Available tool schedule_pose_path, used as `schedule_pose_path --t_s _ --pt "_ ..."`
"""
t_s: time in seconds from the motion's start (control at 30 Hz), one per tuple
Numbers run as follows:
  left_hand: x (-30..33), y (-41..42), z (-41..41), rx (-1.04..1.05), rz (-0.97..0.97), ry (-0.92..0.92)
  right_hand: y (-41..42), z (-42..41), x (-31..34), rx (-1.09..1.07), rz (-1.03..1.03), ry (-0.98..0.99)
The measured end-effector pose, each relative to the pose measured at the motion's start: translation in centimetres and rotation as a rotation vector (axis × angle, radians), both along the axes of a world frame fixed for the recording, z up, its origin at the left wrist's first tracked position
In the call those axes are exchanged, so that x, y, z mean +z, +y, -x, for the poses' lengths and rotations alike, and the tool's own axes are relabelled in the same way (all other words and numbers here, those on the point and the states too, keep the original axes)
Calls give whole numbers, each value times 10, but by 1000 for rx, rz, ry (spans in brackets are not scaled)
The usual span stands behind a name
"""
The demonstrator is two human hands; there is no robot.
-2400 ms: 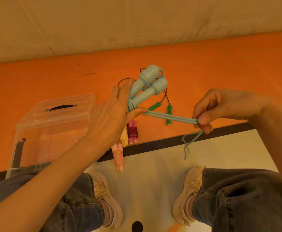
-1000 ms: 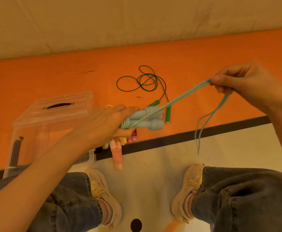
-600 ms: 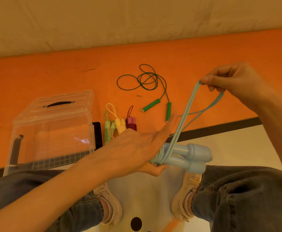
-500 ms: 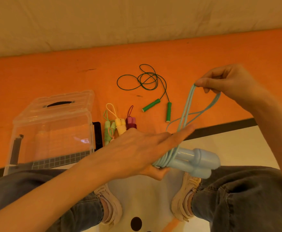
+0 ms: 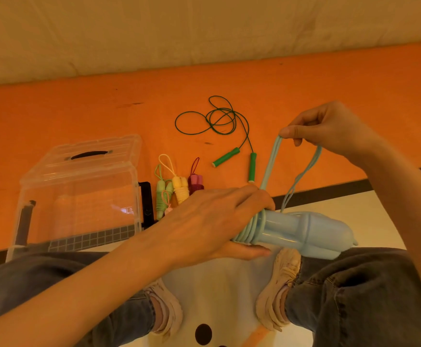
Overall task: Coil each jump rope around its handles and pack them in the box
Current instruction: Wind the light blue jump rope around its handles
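From the head view, the left hand (image 5: 212, 219) grips the pair of pale blue handles (image 5: 302, 232) near their narrow ends, its fingers (image 5: 254, 196) curled over the top and the thumb underneath, right where several turns of the blue rope (image 5: 269, 166) are wound around them. The handles lie side by side, held in the air above the person's knees, with their thick ends pointing to the right. From the wound turns the blue rope rises to the right hand (image 5: 329, 128), which pinches it between thumb and forefinger; a slack loop hangs from that pinch back down toward the handles. On the orange mat (image 5: 79, 113) beyond, a green jump rope (image 5: 229, 136) lies uncoiled, its thin cord in loose loops and its two green handles apart from each other. Just left of it lie three coiled ropes side by side: a light green one (image 5: 163, 196), a yellow one (image 5: 180, 187) and a dark pink one (image 5: 196, 182), the last partly hidden by the left hand. Further left stands the clear plastic box (image 5: 79, 196), its lid with a black handle (image 5: 89, 154) raised behind it. Both jeans-clad knees (image 5: 369, 296) and pale shoes (image 5: 277, 304) show at the bottom, over a white floor mat (image 5: 224, 291).
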State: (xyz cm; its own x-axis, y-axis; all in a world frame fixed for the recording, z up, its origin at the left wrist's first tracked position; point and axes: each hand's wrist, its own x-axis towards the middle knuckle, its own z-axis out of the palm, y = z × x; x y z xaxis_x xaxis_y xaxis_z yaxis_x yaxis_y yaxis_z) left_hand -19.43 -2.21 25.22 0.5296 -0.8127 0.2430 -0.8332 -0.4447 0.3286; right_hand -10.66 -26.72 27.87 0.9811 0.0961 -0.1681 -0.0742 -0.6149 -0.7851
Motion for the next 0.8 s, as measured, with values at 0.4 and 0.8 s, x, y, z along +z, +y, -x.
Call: schedule_pose_path --t_s 0.4,0.8 --pt "4 1 -8 147 84 -91 -3 -4 -2 -17 -3 3" --pt "9 21 -24 553 446 161 -8 -3 -2 42 -61 -12"
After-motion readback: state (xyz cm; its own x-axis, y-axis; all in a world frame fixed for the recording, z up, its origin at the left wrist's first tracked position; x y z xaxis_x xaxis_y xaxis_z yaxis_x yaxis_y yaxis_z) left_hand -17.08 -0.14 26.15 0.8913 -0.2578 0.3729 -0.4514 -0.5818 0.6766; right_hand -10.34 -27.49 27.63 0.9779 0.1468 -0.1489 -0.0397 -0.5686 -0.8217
